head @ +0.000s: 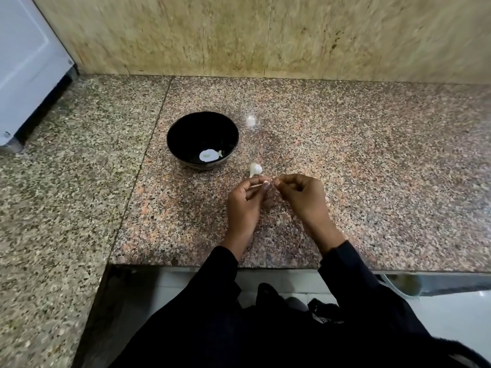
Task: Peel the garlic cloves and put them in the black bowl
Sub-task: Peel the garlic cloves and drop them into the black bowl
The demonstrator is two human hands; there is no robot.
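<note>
A black bowl [202, 139] stands on the speckled granite counter [345, 160]; a pale patch and a small pale piece lie at its bottom. Just right of the bowl lies a white garlic bulb [255, 169]. Close in front of that bulb, my left hand [245, 205] and my right hand [303, 197] meet fingertip to fingertip. Between them they pinch a small garlic clove [266, 183], which the fingers mostly hide. Both hands have curled fingers.
A white appliance [26, 62] stands at the back left on the counter. A beige stone wall [265, 35] closes the back. The counter's front edge [212, 266] runs just below my wrists, with a lower grey slab to the left.
</note>
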